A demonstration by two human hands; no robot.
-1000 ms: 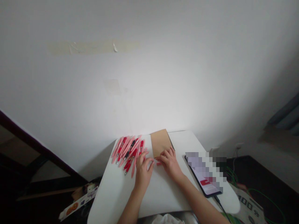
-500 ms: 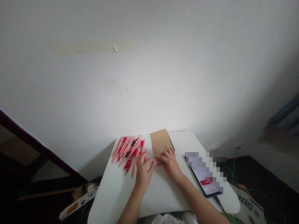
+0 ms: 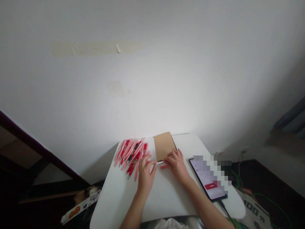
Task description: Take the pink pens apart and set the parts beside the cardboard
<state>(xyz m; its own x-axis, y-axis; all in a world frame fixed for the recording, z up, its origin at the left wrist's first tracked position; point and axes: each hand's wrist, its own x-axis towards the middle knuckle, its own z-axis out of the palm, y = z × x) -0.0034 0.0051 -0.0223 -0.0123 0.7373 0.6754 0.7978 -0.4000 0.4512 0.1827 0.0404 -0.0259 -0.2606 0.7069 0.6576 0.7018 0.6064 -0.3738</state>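
A thin white rod [image 3: 159, 162], like a pen refill, spans the gap between my two hands. My left hand [image 3: 145, 171] pinches its left end with thumb and fingertips. At the other end, the fingers of my right hand [image 3: 175, 163] are closed on it; the grip itself is partly hidden. A short pink pen piece [image 3: 163, 166] lies on the table just below the rod, partly under my right fingers. Left of my left hand is a loose pile of pink, red and black pens [image 3: 131, 154]. A brown notebook [image 3: 164, 146] lies just beyond the rod.
The white table [image 3: 166, 197] stands against a pale wall [image 3: 152, 79]. Toward its right edge lies a phone [image 3: 209, 184] with a lit screen and a cable [image 3: 225, 208] plugged into its lower end. Green cables [image 3: 238, 178] run on the floor at right.
My hands have moved slightly apart, so the white rod now shows between them. The pink pen piece on the table has come into view by my right fingers.
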